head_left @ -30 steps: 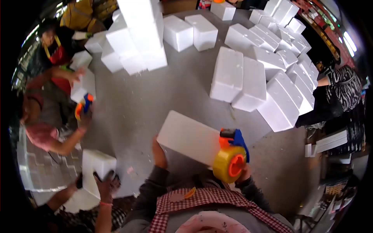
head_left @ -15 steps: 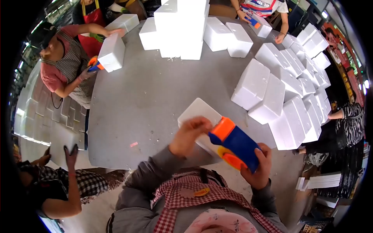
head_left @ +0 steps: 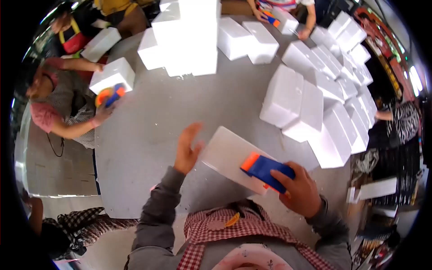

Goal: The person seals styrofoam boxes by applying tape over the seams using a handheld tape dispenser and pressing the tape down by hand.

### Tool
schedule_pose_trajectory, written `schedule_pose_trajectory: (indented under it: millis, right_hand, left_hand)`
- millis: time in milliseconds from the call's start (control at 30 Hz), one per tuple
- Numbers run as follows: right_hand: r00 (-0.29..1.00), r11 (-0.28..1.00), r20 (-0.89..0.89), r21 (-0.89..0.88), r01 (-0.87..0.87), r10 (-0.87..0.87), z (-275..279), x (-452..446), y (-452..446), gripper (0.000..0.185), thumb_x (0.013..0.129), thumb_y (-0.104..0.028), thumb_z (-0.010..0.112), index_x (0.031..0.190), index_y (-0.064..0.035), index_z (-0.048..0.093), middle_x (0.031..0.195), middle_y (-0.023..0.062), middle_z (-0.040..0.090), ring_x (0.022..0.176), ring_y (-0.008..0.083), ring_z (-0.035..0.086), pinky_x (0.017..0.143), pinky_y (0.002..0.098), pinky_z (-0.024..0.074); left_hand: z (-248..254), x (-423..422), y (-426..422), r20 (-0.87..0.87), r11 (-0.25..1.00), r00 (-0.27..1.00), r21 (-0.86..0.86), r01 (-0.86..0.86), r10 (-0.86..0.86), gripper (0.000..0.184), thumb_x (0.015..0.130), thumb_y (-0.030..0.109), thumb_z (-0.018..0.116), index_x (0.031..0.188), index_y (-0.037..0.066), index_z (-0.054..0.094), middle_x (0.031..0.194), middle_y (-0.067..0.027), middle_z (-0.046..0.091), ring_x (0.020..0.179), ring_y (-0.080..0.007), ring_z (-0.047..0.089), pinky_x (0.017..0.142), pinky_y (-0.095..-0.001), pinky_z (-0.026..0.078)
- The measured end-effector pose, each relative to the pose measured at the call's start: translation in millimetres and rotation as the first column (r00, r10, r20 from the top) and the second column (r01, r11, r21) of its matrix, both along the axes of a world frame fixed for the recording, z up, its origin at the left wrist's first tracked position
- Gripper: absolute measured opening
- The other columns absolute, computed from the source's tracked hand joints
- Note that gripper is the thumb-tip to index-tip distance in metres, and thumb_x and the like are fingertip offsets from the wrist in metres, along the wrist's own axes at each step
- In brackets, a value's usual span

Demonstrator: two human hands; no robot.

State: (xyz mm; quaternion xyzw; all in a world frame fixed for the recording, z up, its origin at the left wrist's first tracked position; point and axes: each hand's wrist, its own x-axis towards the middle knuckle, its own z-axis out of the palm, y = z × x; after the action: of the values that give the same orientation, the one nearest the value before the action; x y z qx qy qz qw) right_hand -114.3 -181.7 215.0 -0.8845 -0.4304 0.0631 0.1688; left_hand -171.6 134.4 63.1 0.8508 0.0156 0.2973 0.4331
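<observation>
My right hand (head_left: 299, 189) is wrapped round a blue and orange tape dispenser (head_left: 270, 173), which lies over the right end of a white foam box (head_left: 229, 155). That box rests near the front edge of the grey table (head_left: 180, 112). To the left of the box my left hand (head_left: 187, 150) is raised, slightly blurred, with its fingers apart and nothing in them. The tape roll under the dispenser is mostly hidden.
White boxes are stacked at the back (head_left: 189, 40) and crowd the right side (head_left: 303, 108). A co-worker at the left (head_left: 63, 103) holds another dispenser (head_left: 110, 95) against a box (head_left: 114, 76). More people stand at the far side and right.
My left hand has moved left, off the box and dispenser, and its fingers have spread. The dispenser stays in my right hand. The lower-left co-worker's white box has gone out of view.
</observation>
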Motion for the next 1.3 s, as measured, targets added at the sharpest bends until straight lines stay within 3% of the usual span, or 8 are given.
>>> schedule_pose_trajectory:
  millis: [67,200,400,700,833,900,1100,1300]
  right_hand:
    - [0.999,0.998,-0.012,0.026,-0.052,0.052,-7.6,0.7,-19.8,0.059,0.06,-0.003,0.065,0.116,-0.019,0.055,0.113,0.0156,0.045,0.095,0.0364,0.052,0.077,0.0415,0.0488]
    - [0.99,0.967,-0.12,0.235,0.1,-0.073,-88.3,-12.5,-133.2,0.062,0.06,-0.002,0.068,0.119,-0.0148,0.05,0.115,0.0204,0.042,0.1,0.0368,0.051,0.082,0.0406,0.0458]
    - [0.789,0.427,-0.568,0.669,0.609,-0.234,-280.5,0.4,-108.3,0.068,0.073,-0.002,0.063,0.133,-0.0048,0.031,0.123,0.0123,0.044,0.106,0.0229,0.048,0.093,0.0326,0.0397]
    - [0.501,-0.101,-0.859,0.492,0.865,0.11,-241.8,-95.3,-52.8,0.068,0.076,-0.004,0.065,0.132,-0.0044,0.026,0.126,0.0125,0.045,0.113,0.0213,0.048,0.095,0.0334,0.0403]
    - [0.466,0.045,-0.88,0.464,0.885,-0.087,-253.2,-120.5,-7.5,0.071,0.07,-0.008,0.066,0.13,-0.0029,0.027,0.118,0.0138,0.048,0.106,0.0205,0.051,0.09,0.0326,0.0435]
    - [0.495,0.078,-0.838,0.491,0.868,-0.229,-260.9,-81.2,-2.3,0.069,0.071,-0.006,0.065,0.129,-0.003,0.028,0.112,0.0131,0.05,0.1,0.0195,0.052,0.084,0.0307,0.0462]
    - [0.465,-0.067,-0.885,0.464,0.883,-0.001,-236.1,-138.2,-14.5,0.067,0.073,0.0,0.062,0.131,-0.0055,0.029,0.116,0.0128,0.049,0.106,0.02,0.051,0.084,0.0311,0.0473]
    - [0.484,-0.115,-0.869,0.494,0.862,-0.1,-254.4,-226.5,8.5,0.069,0.074,0.005,0.06,0.133,-0.0076,0.029,0.122,0.0115,0.047,0.112,0.02,0.047,0.086,0.0313,0.0469]
  left_hand:
    - [56.2,-17.6,-51.9,-0.4,0.744,0.886,0.513,0.428,-0.234,0.069,0.076,0.036,0.064,0.137,0.023,0.035,0.142,-0.0036,0.033,0.134,-0.0214,0.026,0.108,-0.0456,0.014]
    - [27.0,-14.1,-70.8,-0.371,0.618,0.922,0.701,0.355,-0.108,0.08,0.066,0.057,0.06,0.135,0.024,0.039,0.141,0.0008,0.035,0.133,-0.0199,0.027,0.107,-0.0466,0.014]
    - [32.6,99.5,-66.8,-0.192,0.634,0.963,0.726,0.268,-0.188,0.061,0.074,0.055,0.058,0.122,0.017,0.051,0.117,-0.0031,0.056,0.109,-0.0217,0.051,0.097,-0.0429,0.032]
    - [-22.7,179.5,-73.1,-0.501,0.713,0.844,0.662,0.23,0.193,0.037,0.09,0.042,0.044,0.092,0.008,0.058,0.09,-0.011,0.064,0.089,-0.0304,0.059,0.075,-0.043,0.044]
    - [-19.2,102.3,-75.9,-0.694,0.802,0.626,0.571,0.178,0.355,0.039,0.09,0.041,0.044,0.108,0.009,0.057,0.107,-0.0152,0.059,0.097,-0.0316,0.057,0.078,-0.0434,0.044]
    - [-36.3,30.8,-76.2,-0.264,0.694,0.936,0.719,0.029,0.234,0.047,0.089,0.043,0.045,0.125,0.014,0.048,0.128,-0.0174,0.045,0.109,-0.0316,0.051,0.084,-0.0443,0.042]
    - [-19.3,-15.8,-84.1,-0.356,0.637,0.932,0.734,0.236,0.064,0.054,0.087,0.045,0.046,0.134,0.02,0.039,0.137,-0.0167,0.035,0.121,-0.0313,0.041,0.089,-0.0462,0.037]
    - [-10.8,-69.3,-130.9,-0.414,0.728,0.873,0.678,0.106,0.259,0.056,0.086,0.045,0.05,0.134,0.02,0.038,0.121,-0.0173,0.044,0.076,-0.0389,0.059,0.064,-0.0413,0.049]
